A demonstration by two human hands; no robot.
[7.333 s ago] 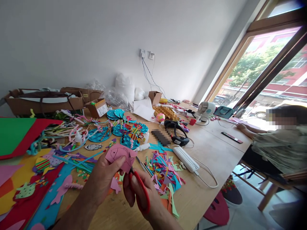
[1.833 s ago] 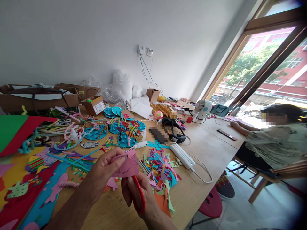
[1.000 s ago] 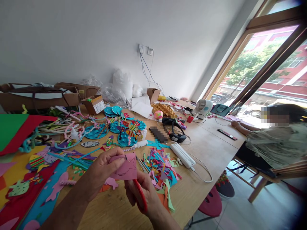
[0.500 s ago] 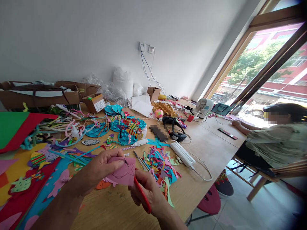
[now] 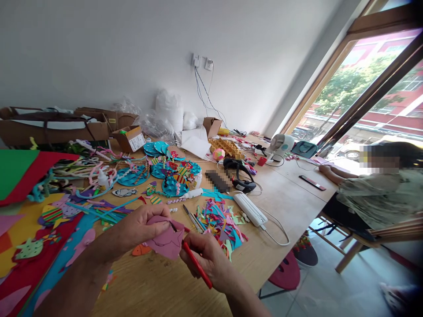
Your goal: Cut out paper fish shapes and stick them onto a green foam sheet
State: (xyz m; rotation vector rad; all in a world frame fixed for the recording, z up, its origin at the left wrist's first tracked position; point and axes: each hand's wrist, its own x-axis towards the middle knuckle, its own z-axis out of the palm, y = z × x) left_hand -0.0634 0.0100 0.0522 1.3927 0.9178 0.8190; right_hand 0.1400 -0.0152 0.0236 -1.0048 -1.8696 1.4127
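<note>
My left hand [image 5: 142, 231] pinches a piece of pink paper [image 5: 167, 246] along its upper left side; a fish-like outline is drawn on it in dark line. Red-handled scissors [image 5: 198, 266] are gripped in my right hand [image 5: 206, 259], their blades at the right part of the paper and partly hidden by it. An orange fish cutout [image 5: 141, 250] lies on the table just under the paper. A heap of colourful paper scraps [image 5: 220, 222] lies beyond my right hand, with pens [image 5: 193, 218] beside it.
Blue discs [image 5: 173, 186] with fish cutouts lie mid-table. Coloured sheets [image 5: 39, 264] cover the left. A white power strip [image 5: 250, 210], a black headset [image 5: 243, 178] and a fan [image 5: 280, 144] stand to the right. A person [image 5: 380, 189] sits at the far right, near a phone [image 5: 312, 182].
The scissors have shifted slightly at the paper's right side, and the paper looks more tilted and bent. My right hand has moved a little to the right.
</note>
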